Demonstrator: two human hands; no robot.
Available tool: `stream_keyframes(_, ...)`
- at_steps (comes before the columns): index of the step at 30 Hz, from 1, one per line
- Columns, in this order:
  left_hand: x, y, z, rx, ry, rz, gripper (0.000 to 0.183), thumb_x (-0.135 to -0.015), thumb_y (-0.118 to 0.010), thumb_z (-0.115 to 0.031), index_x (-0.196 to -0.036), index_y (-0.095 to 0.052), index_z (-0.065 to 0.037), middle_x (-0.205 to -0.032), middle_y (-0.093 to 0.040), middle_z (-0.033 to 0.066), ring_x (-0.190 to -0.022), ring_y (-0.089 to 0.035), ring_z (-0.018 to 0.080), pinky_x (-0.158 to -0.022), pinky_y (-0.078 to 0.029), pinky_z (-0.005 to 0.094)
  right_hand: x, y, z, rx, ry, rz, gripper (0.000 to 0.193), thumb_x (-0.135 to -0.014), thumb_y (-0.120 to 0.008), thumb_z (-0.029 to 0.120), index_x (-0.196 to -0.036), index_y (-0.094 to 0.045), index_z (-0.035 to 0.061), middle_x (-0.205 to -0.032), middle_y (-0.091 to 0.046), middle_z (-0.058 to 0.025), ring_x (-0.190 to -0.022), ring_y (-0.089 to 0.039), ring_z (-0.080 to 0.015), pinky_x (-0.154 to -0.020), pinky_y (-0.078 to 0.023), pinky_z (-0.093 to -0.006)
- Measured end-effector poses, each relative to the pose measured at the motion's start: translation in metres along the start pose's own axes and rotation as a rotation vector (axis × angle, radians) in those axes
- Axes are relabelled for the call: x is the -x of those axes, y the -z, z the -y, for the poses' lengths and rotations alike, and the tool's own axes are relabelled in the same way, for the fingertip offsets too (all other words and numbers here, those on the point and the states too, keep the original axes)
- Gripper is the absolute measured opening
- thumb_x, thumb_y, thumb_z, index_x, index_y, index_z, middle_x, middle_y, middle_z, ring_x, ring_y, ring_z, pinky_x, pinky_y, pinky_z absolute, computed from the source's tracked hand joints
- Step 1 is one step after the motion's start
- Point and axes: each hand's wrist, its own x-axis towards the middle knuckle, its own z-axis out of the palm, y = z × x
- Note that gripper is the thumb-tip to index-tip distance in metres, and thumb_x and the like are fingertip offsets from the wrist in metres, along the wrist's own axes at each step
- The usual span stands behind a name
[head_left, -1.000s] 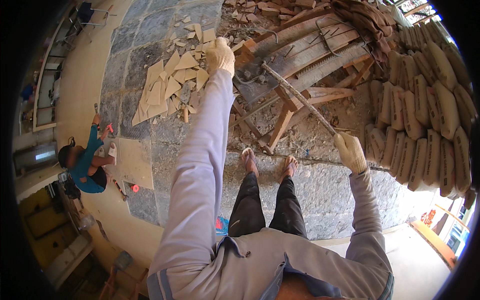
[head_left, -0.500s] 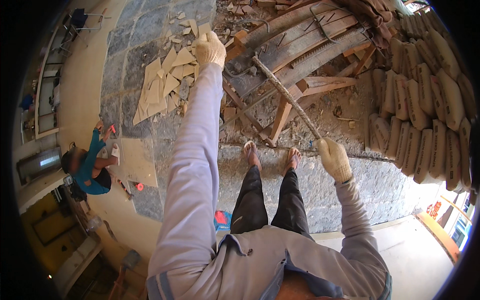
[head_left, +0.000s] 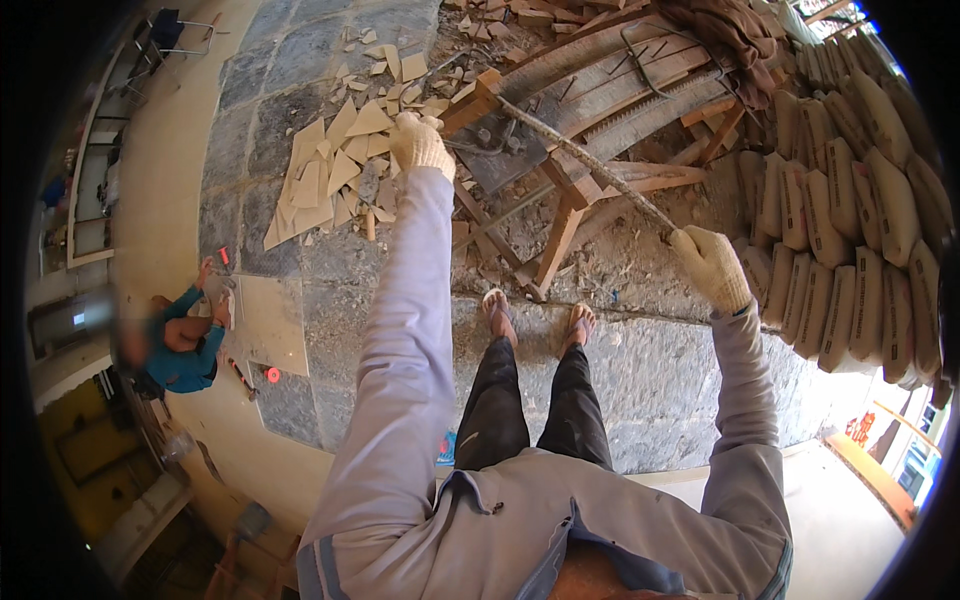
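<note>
My right hand [head_left: 712,268], in a cream knitted glove, is closed around the near end of a long, rough, rusty metal rod [head_left: 610,178]. The rod slants up to the left over a worn wooden bench [head_left: 600,92], its far end by a wooden block [head_left: 474,103]. My left hand [head_left: 420,143], gloved alike, is stretched forward with fingers closed beside that block. What it grips is hidden; a thin bent bar [head_left: 478,149] runs close by it. A dark metal plate [head_left: 508,168] lies on the bench's near end, and several nails stand up from the boards.
Broken cream tile pieces [head_left: 308,188] lie left of my left hand. Stacked sacks [head_left: 840,215] rise at the right. A brown cloth [head_left: 735,45] drapes the bench's far end. At the left a person in teal [head_left: 188,340] crouches near a red tape roll [head_left: 272,375].
My left hand has come down slightly nearer to me. My right hand has swung right and up with the rod, and the bench end has shifted. The crouching person leans differently.
</note>
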Motion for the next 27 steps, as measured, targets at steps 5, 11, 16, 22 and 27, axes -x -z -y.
stream_keyframes(5, 0.009, -0.002, -0.002, -0.007, 0.011, -0.045, 0.029, -0.101, -0.050, -0.024, -0.109, -0.062, 0.001, -0.083, -0.066, 0.0104, -0.074, -0.060, 0.0207, -0.076, -0.046, 0.0340, -0.007, 0.012, -0.002, 0.031, 0.068, 0.033, 0.045, -0.098, -0.056, 0.038, -0.091, -0.071, -0.0039, -0.070, -0.063, -0.0183, -0.063, -0.061, -0.0265, -0.064, -0.049, -0.0405)
stream_keyframes(11, 0.040, 0.018, 0.006, 0.099, -0.071, -0.128, 0.026, -0.101, -0.044, -0.023, -0.106, -0.058, -0.002, -0.092, -0.062, 0.0096, -0.082, -0.056, 0.0219, -0.086, -0.045, 0.0385, -0.009, 0.001, -0.008, 0.048, 0.042, 0.045, 0.046, -0.099, -0.057, 0.037, -0.088, -0.070, -0.0052, -0.070, -0.063, -0.0185, -0.063, -0.061, -0.0262, -0.063, -0.049, -0.0401)
stream_keyframes(16, 0.060, 0.020, 0.014, 0.149, -0.048, -0.190, 0.024, -0.103, -0.045, -0.022, -0.102, -0.057, -0.002, -0.090, -0.060, 0.0072, -0.080, -0.056, 0.0208, -0.086, -0.048, 0.0353, -0.024, 0.009, -0.009, -0.026, 0.094, 0.028, 0.047, -0.099, -0.055, 0.037, -0.084, -0.066, -0.0059, -0.067, -0.060, -0.0186, -0.061, -0.059, -0.0267, -0.062, -0.047, -0.0417)
stream_keyframes(22, 0.049, 0.030, 0.021, 0.183, -0.223, -0.038, 0.021, -0.106, -0.048, -0.023, -0.098, -0.055, -0.005, -0.083, -0.054, 0.0037, -0.070, -0.052, 0.0160, -0.075, -0.051, 0.0339, -0.056, 0.040, -0.023, 0.086, 0.229, 0.108, 0.046, -0.101, -0.054, 0.036, -0.088, -0.066, -0.0062, -0.071, -0.058, -0.0229, -0.064, -0.061, -0.0309, -0.065, -0.048, -0.0441)
stream_keyframes(27, 0.041, 0.042, 0.021, 0.104, -0.255, 0.024, 0.022, -0.108, -0.050, -0.025, -0.100, -0.054, -0.005, -0.082, -0.053, 0.0030, -0.066, -0.051, 0.0159, -0.071, -0.050, 0.0332, -0.082, 0.049, -0.030, 0.109, 0.227, 0.144, 0.043, -0.101, -0.054, 0.035, -0.107, -0.072, -0.0034, -0.084, -0.066, -0.0267, -0.078, -0.067, -0.0392, -0.074, -0.051, -0.0452)
